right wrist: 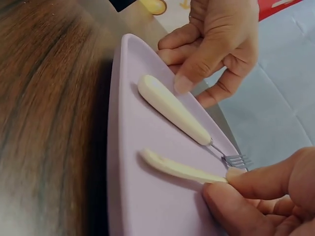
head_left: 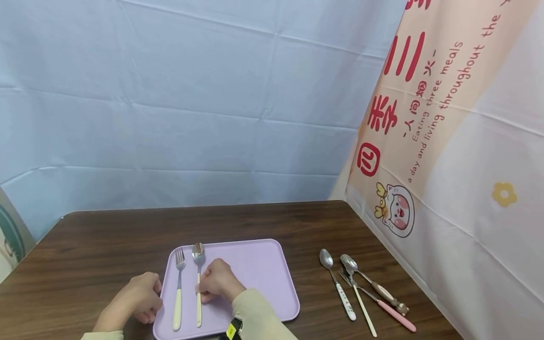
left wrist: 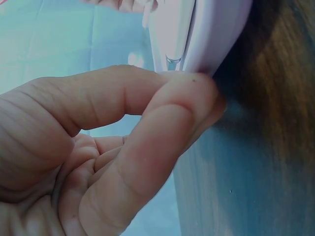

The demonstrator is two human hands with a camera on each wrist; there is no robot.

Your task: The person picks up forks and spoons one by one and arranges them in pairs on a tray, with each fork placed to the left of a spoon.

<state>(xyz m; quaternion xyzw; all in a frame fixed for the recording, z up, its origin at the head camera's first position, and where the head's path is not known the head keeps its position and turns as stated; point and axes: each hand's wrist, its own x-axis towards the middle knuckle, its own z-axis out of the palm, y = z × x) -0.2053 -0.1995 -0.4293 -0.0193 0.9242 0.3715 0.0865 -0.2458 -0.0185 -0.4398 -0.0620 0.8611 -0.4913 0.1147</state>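
Note:
On a lilac tray [head_left: 255, 274] lie a fork [head_left: 178, 302] with a cream handle and, to its right, a spoon [head_left: 198, 257] with a slim cream handle. My right hand [head_left: 221, 281] pinches the spoon's handle between thumb and finger. In the right wrist view, the end of that spoon handle [right wrist: 172, 167] lies low over the tray. My left hand [head_left: 140, 297] is at the tray's left edge. Its thumb and forefinger [left wrist: 162, 113] grip the rim in the left wrist view. The fork handle [right wrist: 172, 110] rests untouched between both hands.
Right of the tray, on the dark wooden table [head_left: 127, 226], lie a spoon with a patterned white handle [head_left: 344, 297], a cream-handled spoon [head_left: 364, 311], a pink-handled fork [head_left: 397, 316] and a brown bear-handled spoon [head_left: 382, 290]. A printed cloth [head_left: 425, 189] hangs along the right.

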